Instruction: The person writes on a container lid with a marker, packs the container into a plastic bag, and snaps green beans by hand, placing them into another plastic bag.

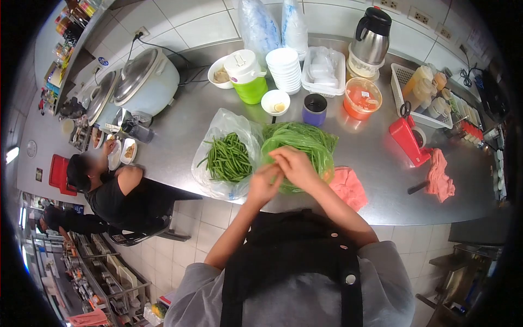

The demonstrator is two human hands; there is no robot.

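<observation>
My left hand (pixel 265 184) and my right hand (pixel 295 165) meet at the fingertips above the near left side of a green plastic bag (pixel 327 143). Both are closed in a pinch, and whatever lies between the fingers is too small or hidden to make out. Long green stalks or beans show through the green bag, partly covered by my right hand. To the left of my hands, an opened clear plastic bag (pixel 204 182) holds a heap of short green bean pieces (pixel 227 157). A pink cloth (pixel 348 188) lies right of the green bag, near the counter's edge.
Along the back stand a green-and-white jug (pixel 248 82), stacked white bowls (pixel 284 71), a purple cup (pixel 314 110), an orange tub (pixel 362 99) and a steel flask (pixel 372 38). A red tape dispenser (pixel 406 143) sits right. Large cookers (pixel 147 82) and a seated person (pixel 122 191) are left.
</observation>
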